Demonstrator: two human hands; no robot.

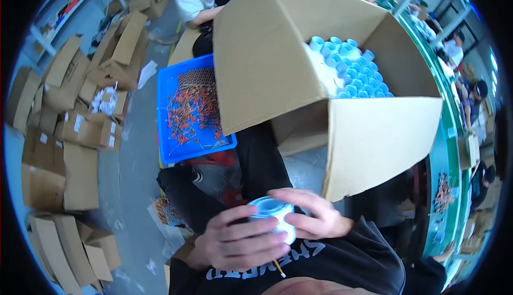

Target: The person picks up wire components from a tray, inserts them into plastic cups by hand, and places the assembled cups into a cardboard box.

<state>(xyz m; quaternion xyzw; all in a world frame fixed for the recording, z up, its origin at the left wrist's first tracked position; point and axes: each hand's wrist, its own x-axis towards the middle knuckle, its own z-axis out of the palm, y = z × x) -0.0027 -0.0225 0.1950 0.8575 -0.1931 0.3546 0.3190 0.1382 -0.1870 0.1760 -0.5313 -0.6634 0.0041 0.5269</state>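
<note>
Both hands held one small white cylinder with a pale blue top [273,214] close to the body. The left hand [241,240] wrapped it from below, fingers curled; the right hand [312,213] closed over its far side. Step looked like working on a single piece, apparently mid-handling. Next move would need a firm two-handed grip, likely. Beyond, a big open cardboard box [368,140] held many similar blue-topped pieces [354,70]. A blue tray [165,102] of small orange parts sat left of it.
</note>
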